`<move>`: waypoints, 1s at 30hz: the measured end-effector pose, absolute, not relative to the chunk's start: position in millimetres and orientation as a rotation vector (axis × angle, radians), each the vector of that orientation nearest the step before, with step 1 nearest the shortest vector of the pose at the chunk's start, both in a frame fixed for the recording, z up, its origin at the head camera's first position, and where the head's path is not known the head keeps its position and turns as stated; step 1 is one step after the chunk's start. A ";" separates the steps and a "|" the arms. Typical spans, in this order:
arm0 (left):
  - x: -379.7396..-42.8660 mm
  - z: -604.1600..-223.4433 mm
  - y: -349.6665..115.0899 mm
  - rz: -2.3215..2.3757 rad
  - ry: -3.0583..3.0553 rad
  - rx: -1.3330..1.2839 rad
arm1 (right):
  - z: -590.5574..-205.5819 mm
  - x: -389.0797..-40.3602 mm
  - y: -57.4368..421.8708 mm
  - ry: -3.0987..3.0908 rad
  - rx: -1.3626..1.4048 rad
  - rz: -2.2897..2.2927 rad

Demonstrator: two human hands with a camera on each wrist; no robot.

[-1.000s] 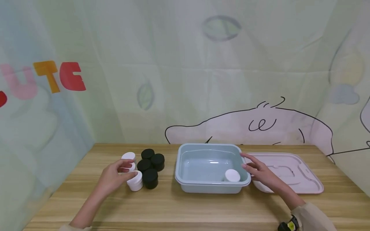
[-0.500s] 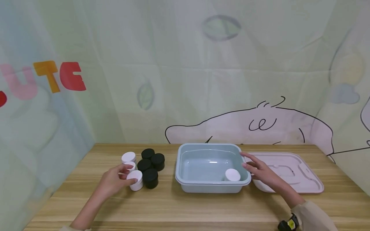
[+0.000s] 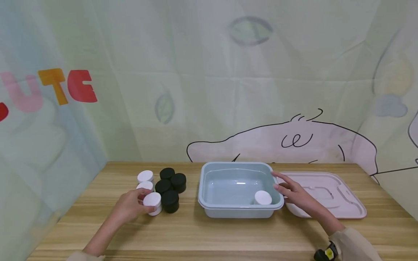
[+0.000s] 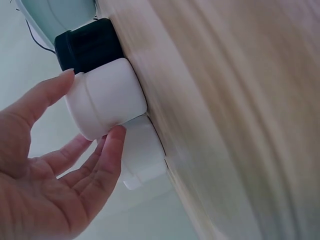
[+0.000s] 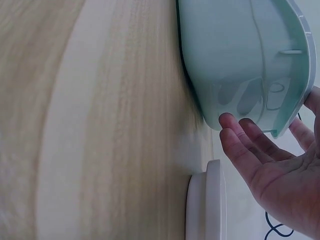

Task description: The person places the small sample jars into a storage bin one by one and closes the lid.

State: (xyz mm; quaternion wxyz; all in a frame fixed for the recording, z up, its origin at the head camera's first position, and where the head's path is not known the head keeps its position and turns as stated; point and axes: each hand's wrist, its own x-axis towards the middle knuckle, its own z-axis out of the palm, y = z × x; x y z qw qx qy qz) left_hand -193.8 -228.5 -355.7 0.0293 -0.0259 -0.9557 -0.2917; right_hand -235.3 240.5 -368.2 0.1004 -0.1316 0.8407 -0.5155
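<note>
My left hand (image 3: 130, 206) pinches the nearest white jar (image 3: 152, 203) between thumb and fingers. In the left wrist view, that white jar (image 4: 107, 98) stands against a black jar (image 4: 90, 45), its base at the wooden tabletop. A second white jar (image 3: 145, 185) and a third white jar (image 3: 145, 176) stand just behind. To their right is a cluster of several black jars (image 3: 170, 201). My right hand (image 3: 298, 195) rests its thumb and index fingertip on the right rim of the light-blue bin (image 3: 235, 212); its other fingers extend along the outside wall. Inside the bin, at the front right, sits a white jar (image 3: 262, 198).
A pale pink lid (image 3: 352, 208) lies flat on the table right of the bin, partly behind my right hand. The wooden table (image 3: 202, 235) runs back to a printed curtain (image 3: 209, 90). A dark wrist strap (image 3: 326, 252) shows at my right sleeve.
My left hand has moved slightly nearer and lower around the front white jar, its fingers now closer about it, uncovering the white jar behind. My right hand and the bin have stayed put.
</note>
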 end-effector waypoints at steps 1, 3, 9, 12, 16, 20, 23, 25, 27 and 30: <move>-193.7 -355.6 -228.3 -0.895 -2.946 -0.079 | -368.1 -235.3 240.3 2.485 -0.387 -1.523; -193.2 -354.8 -228.0 -0.882 -2.949 -0.072 | -367.8 -235.2 240.2 2.485 -0.383 -1.523; -187.5 -347.5 -228.6 -0.868 -2.946 -0.043 | -366.6 -234.8 238.8 2.489 -0.382 -1.512; -184.2 -341.0 -229.2 -0.876 -2.925 -0.048 | -365.6 -234.9 238.5 2.491 -0.371 -1.511; -181.2 -330.7 -228.1 -0.879 -2.886 -0.080 | -365.1 -235.2 238.8 2.491 -0.371 -1.512; -179.2 -321.3 -222.6 -0.906 -2.845 -0.096 | -365.7 -235.4 238.9 2.488 -0.386 -1.512; -179.2 -315.1 -215.2 -0.932 -2.807 -0.118 | -366.1 -235.7 239.3 2.485 -0.384 -1.515; -180.1 -311.1 -208.8 -0.963 -2.783 -0.136 | -366.5 -236.1 239.9 2.484 -0.382 -1.516; -181.1 -307.1 -201.1 -0.998 -2.759 -0.154 | -366.9 -236.4 240.3 2.484 -0.380 -1.516; -183.6 -301.2 -188.0 -1.046 -2.735 -0.175 | -368.0 -236.9 240.6 2.485 -0.371 -1.515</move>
